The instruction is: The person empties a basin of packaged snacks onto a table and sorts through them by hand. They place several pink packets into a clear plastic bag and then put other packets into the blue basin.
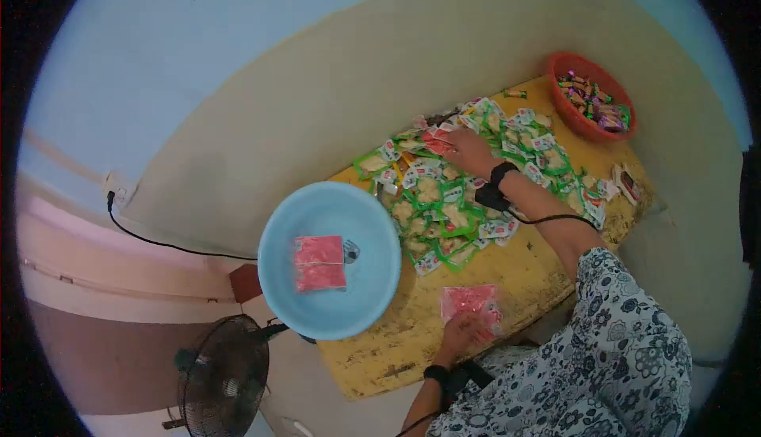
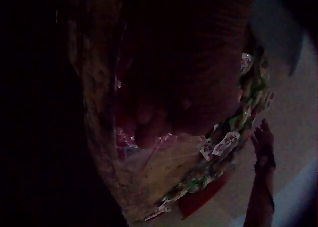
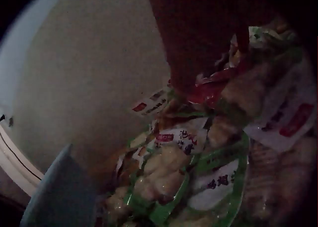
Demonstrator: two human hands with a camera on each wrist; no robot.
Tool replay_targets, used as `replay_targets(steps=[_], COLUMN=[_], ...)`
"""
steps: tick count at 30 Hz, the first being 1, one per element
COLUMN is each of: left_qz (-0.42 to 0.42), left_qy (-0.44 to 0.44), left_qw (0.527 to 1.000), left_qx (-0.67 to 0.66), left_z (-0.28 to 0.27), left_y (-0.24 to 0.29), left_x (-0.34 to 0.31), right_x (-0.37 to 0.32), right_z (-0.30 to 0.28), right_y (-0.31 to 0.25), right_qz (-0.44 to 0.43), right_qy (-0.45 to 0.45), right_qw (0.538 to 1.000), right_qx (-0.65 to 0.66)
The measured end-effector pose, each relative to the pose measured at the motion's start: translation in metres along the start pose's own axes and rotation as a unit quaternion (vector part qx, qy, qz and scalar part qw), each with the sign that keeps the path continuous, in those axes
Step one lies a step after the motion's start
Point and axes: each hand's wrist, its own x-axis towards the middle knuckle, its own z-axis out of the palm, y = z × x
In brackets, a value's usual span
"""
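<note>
Yellow-painted, worn wooden bench (image 1: 523,266) with a person working at it, seen from beside them.

Right hand (image 1: 473,151): reached out over a spread heap of green-edged plastic snack packets (image 1: 444,215). Its fingers lie stretched and flat, and the tips touch a small red foil packet (image 1: 436,139) at the far side of the heap. No closed grip shows. The wrist view gives the same red packet (image 3: 211,90) directly under the fingertips, with green-edged packets just below it.

Left hand (image 1: 461,332): laid on a flat bundle of pink packets in clear film (image 1: 469,300) at the near edge of the bench. Whether the fingers pinch the bundle or only rest on it cannot be told.

Beyond the left hand stands a round pale-blue plastic basin (image 1: 333,215) holding two more pink packets (image 1: 319,262). Well beyond the right hand sits a red plastic basket (image 1: 567,108) of wrapped sweets.

Handling, as a judgement: the red packet looks light, thin and slick, with soft contents that would crush. It is probably best taken by a sealed edge between thumb and forefinger, lifted clear of its overlapping neighbours.
</note>
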Motion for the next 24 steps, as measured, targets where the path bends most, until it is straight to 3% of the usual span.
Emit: replay_targets(steps=[5,11,14,17,20,23,24], left_qz=[0.027,0.076,0.070,0.076,0.069,0.074,0.075], left_qy=[-0.025,-0.030,-0.032,-0.033,-0.017,-0.017,-0.025], left_qw=[0.992,0.991,0.989,0.990,0.995,0.991,0.990], left_qx=[0.121,0.105,0.124,0.118,0.074,0.109,0.119], left_z=[-0.002,-0.005,-0.005,0.004,0.002,-0.007,-0.009], left_y=[0.032,0.017,0.019,0.039,0.019,0.003,0.002], left_x=[-0.009,-0.005,-0.005,-0.008,-0.005,0.002,0.004], right_x=[0.020,0.031,0.037,0.032,0.021,0.004,-0.001], right_z=[0.016,0.018,0.022,0.000,-0.012,-0.011,-0.012], right_y=[0.003,0.012,0.034,0.026,0.011,0.015,0.014], right_qz=[0.072,0.104,0.039,0.035,-0.046,-0.145,-0.133], right_qy=[-0.062,-0.169,-0.193,-0.199,-0.195,-0.062,-0.052], right_qw=[0.990,0.971,0.978,0.974,0.962,0.975,0.980], right_qx=[-0.104,-0.137,-0.075,-0.102,-0.183,-0.155,-0.135])
